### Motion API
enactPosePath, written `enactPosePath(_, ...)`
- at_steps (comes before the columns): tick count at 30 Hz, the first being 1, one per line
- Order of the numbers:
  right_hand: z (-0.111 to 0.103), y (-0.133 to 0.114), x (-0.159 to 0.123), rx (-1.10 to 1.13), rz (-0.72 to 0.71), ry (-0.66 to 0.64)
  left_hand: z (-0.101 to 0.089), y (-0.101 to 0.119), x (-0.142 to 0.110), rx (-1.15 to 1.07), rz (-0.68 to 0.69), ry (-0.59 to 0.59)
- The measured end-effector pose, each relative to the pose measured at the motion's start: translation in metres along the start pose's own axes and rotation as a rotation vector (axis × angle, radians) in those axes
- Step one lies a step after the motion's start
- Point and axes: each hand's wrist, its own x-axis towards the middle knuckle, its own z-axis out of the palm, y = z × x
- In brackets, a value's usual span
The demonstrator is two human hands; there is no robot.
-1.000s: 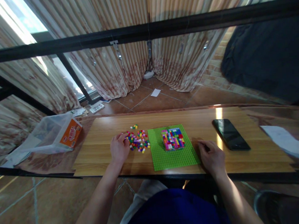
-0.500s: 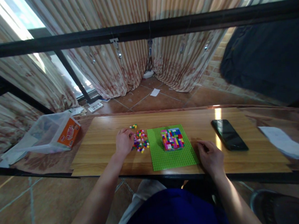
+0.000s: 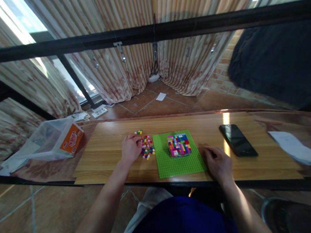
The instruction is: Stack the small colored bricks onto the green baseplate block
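Observation:
My left hand is at the left edge of a loose pile of small coloured toy bricks. Its fingertips are bunched together over the bricks, and whatever they pinch is too small to make out. Right of the pile lies a green studded baseplate. On it stands a square block of multicoloured bricks, built up in layers. My right hand rests on the table beside the plate's right edge, fingers curled in, with nothing visible in them.
A few bricks lie apart behind the pile. On the wooden table, a black phone lies to the right. A clear plastic bin with an orange label stands at the left, and white paper lies at the far right.
My left hand has shifted very slightly to the right and uncovered a little less of the pile's left side. My right hand, the baseplate and the brick block stay put.

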Motion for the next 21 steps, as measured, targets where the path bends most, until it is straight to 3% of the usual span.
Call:
enactPosePath(11,-0.0005,0.0,0.0002,-0.005,-0.016,0.011,0.0004,0.0046,0.0006,0.035,-0.009,-0.023)
enactPosePath(21,-0.0011,-0.0027,0.0,-0.006,-0.022,0.017,-0.0002,0.0106,-0.0044,-0.072,-0.016,0.088)
